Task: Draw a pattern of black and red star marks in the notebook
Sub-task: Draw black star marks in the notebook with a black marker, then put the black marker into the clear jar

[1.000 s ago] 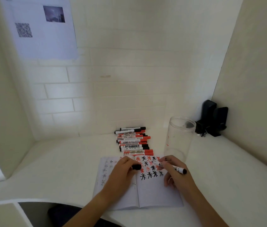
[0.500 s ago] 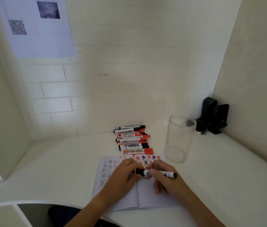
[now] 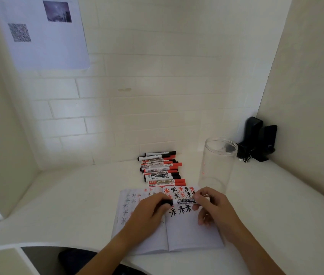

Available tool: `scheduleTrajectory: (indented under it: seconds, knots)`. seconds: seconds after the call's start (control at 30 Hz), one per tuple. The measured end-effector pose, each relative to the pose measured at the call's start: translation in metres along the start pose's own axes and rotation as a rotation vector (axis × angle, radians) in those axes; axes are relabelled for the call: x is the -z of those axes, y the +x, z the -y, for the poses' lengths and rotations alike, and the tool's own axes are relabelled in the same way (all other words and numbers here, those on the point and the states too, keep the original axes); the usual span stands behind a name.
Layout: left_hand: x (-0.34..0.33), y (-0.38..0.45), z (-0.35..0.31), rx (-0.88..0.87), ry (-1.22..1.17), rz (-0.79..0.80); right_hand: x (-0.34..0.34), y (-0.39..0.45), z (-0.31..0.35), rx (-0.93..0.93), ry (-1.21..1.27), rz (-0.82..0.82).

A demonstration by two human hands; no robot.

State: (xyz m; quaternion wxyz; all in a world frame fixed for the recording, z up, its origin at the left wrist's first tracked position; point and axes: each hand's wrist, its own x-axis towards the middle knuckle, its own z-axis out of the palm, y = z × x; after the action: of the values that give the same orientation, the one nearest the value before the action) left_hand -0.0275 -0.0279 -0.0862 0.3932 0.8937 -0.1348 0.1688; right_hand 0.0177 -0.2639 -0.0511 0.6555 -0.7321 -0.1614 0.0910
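An open notebook (image 3: 189,233) lies on the white desk, with rows of black and red star marks (image 3: 181,192) across the top of its right page. Above the page I hold a black whiteboard marker (image 3: 185,201) level between both hands. My left hand (image 3: 153,209) grips its black cap end. My right hand (image 3: 210,205) pinches the other end of the white barrel. The cap sits against the barrel.
A row of several black and red markers (image 3: 161,168) lies just behind the notebook. A clear plastic jar (image 3: 215,165) stands upright to their right. A black device (image 3: 258,139) sits in the back right corner. Walls enclose the desk on three sides.
My hands came together: the cap in my left hand and the marker in my right have met over the page. The marker now lies level between them.
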Motion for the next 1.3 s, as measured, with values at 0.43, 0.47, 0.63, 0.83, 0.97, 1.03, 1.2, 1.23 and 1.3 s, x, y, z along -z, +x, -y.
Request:
scheduleTrajectory:
  seconds: [0.43,0.47,0.63,0.83,0.97,1.03,1.2,1.23,1.3]
  knots:
    - [-0.011,0.001,0.017,0.001,0.107,0.047,-0.020,-0.002,-0.010,0.124,-0.178,0.014]
    - [-0.011,0.001,0.017,0.004,0.102,0.047,-0.021,-0.002,-0.010,0.130,-0.182,0.015]
    - [-0.008,0.002,0.012,0.003,0.114,0.075,-0.014,0.004,-0.008,0.140,-0.198,0.023]
    - [-0.010,0.001,0.013,0.057,0.357,0.035,0.004,0.012,0.027,0.238,0.061,-0.153]
    - [-0.009,0.000,0.012,0.080,0.504,0.182,0.027,0.016,0.072,0.425,0.081,-0.429]
    - [-0.002,0.001,0.013,0.069,0.527,0.260,0.041,0.018,0.097,0.527,0.046,-0.562]
    - [0.006,0.000,0.020,0.029,0.581,0.336,0.068,0.032,0.130,0.662,-0.298,-0.745]
    - [0.005,0.000,0.020,0.035,0.583,0.329,0.072,0.039,0.128,0.653,-0.379,-0.734]
    - [0.002,-0.001,0.022,0.042,0.579,0.313,0.076,0.054,0.119,0.585,-0.523,-0.659]
